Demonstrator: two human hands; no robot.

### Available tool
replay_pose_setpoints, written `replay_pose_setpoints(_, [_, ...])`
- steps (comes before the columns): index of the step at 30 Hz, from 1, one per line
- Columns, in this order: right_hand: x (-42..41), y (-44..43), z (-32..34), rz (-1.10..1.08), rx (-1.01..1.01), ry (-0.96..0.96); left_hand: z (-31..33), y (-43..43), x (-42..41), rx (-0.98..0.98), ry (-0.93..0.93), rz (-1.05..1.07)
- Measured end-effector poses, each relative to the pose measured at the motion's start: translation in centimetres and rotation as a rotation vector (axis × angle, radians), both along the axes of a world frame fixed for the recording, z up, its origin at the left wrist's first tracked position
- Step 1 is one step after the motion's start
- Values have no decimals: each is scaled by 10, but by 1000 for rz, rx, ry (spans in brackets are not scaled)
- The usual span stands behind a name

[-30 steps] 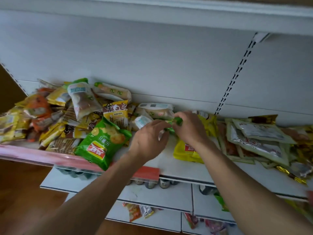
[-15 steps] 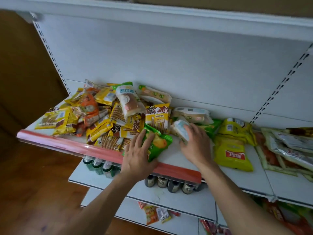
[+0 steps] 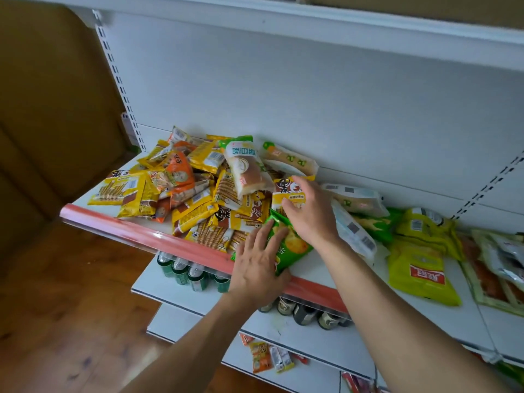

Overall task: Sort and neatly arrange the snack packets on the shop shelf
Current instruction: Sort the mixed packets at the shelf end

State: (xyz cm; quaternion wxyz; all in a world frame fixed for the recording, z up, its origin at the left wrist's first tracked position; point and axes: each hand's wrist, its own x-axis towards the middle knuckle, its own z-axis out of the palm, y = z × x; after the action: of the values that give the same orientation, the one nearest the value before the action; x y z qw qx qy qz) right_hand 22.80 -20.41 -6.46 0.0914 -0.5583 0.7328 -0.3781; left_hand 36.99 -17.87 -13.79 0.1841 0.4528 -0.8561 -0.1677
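Note:
A jumbled heap of snack packets [image 3: 198, 194] covers the left part of the white shelf [image 3: 320, 268]. My left hand [image 3: 256, 269] lies flat with straight fingers on a green chips packet [image 3: 296, 246] at the shelf's front edge. Just behind it, my right hand [image 3: 312, 214] touches a yellow biscuit-stick packet [image 3: 287, 191] with relaxed fingers, thumb at the packet's lower edge. A bread packet [image 3: 246, 170] tops the heap. A white wrapped packet [image 3: 353, 232] lies to the right of my right wrist.
Yellow-green packets [image 3: 422, 269] and pale flat packets [image 3: 499, 259] lie further right. A red price strip [image 3: 136, 232] lines the shelf front. Drink cans [image 3: 187, 272] stand on the shelf below, with loose packets [image 3: 266, 355] lower still. Wooden floor at left.
My right hand has left the white wrapped packet and moved left onto the yellow biscuit-stick packet. My left hand stays on the green chips packet. The view has swung left.

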Motion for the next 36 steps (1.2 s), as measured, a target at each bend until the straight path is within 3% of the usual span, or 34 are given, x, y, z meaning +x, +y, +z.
replay_pose_setpoints(5, [11, -11, -6, 35, 10, 3, 17, -2, 9, 75, 288, 59])
replay_pose_setpoints(16, [-22, -1, -15, -112, -89, -78, 44, -10, 23, 302, 784, 196])
replay_pose_setpoints(23, [-41, 47, -42, -125, -172, -273, 56, -8, -12, 550, 991, 168])
replay_pose_setpoints(27, [-55, 57, -44, -174, -176, -95, 63, -2, -28, 573, 986, 134])
replay_pose_setpoints(32, [-78, 64, -43, -138, 124, 169, 62, 1, -32, 581, 957, 114])
replay_pose_setpoints(36, [-80, 68, -47, -139, 178, 323, 60, 4, -37, 597, 975, 124])
